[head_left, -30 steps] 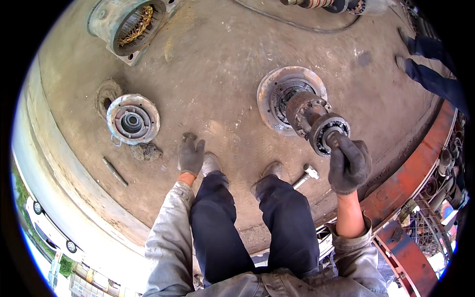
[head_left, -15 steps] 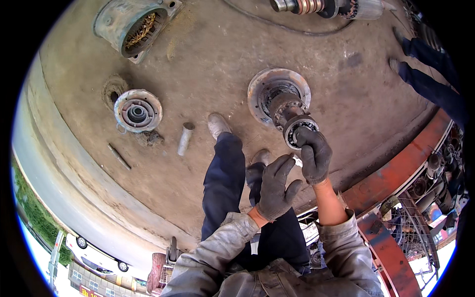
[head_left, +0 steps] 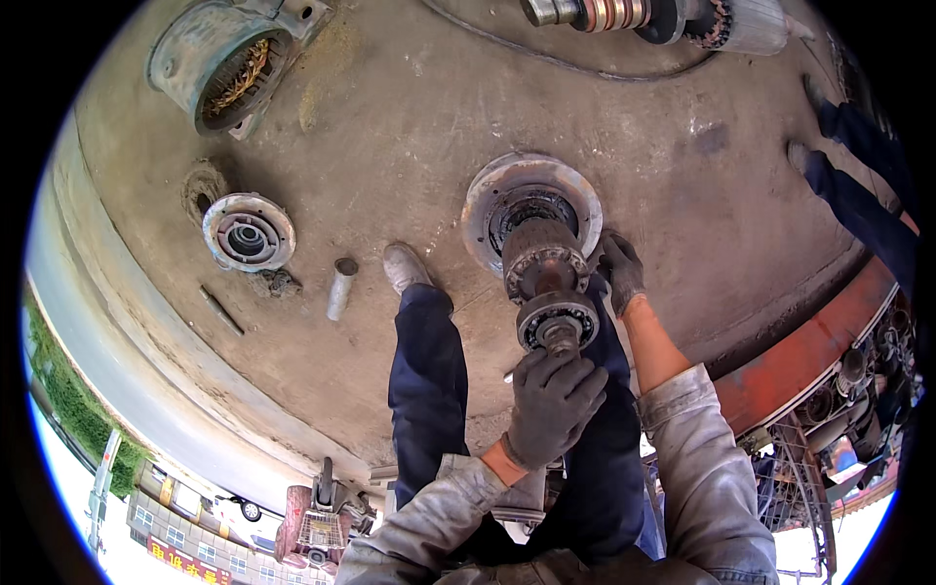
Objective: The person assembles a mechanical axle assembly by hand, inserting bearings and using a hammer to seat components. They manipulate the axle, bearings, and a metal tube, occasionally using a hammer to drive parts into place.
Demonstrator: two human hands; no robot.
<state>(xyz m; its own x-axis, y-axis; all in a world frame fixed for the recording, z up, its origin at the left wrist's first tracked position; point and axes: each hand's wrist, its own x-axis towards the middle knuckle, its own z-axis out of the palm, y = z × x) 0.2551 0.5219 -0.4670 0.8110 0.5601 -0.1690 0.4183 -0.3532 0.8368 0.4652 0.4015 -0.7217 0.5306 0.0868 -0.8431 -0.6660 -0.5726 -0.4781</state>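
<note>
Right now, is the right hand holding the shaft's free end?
No, the left hand holds the shaft's free end, and the right hand is near the round flange.

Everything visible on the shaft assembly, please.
The shaft assembly looks like dark, greasy, worn metal, brownish in places: stepped, with a thick cylindrical section low down and a ring-shaped bearing near the top. It rises from the round flange on the ground, top end toward the picture's lower edge; exact tilt is unclear. The gloved left hand covers its tip; the right hand is beside its lower part, contact unclear.
</note>
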